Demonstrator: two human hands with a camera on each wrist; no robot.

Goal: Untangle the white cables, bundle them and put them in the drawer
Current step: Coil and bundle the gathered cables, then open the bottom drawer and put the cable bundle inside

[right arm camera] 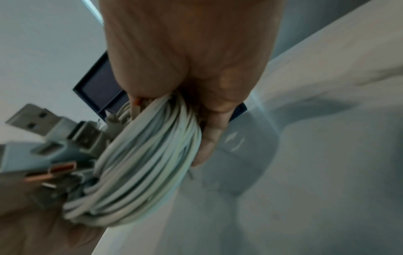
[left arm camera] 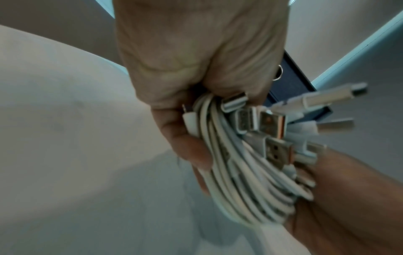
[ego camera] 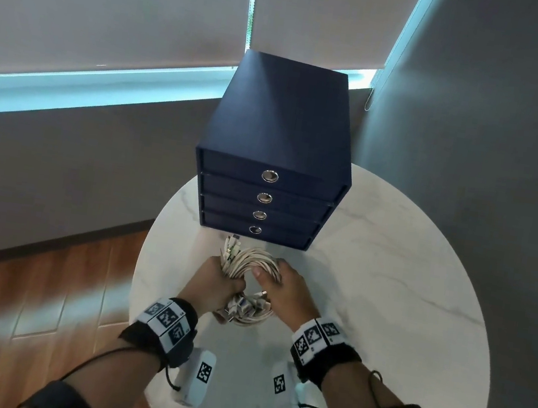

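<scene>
A coiled bundle of white cables [ego camera: 254, 264] hangs between both hands just above the round marble table [ego camera: 389, 272], in front of the dark blue drawer unit [ego camera: 276, 156]. My left hand [ego camera: 218, 283] grips the bundle's left side [left arm camera: 240, 172], where several USB plugs [left arm camera: 272, 122] stick out. On the right side of the coil [right arm camera: 148, 155], my right hand [ego camera: 283, 285] holds it with fingers curled round the strands and the thumb on top. All the drawers are closed, each with a metal ring pull [ego camera: 269, 176].
The drawer unit stands at the table's far edge, near a grey wall and a window with lowered blinds. Bare marble lies to the right of my hands. Wooden floor [ego camera: 24, 290] shows left of the table.
</scene>
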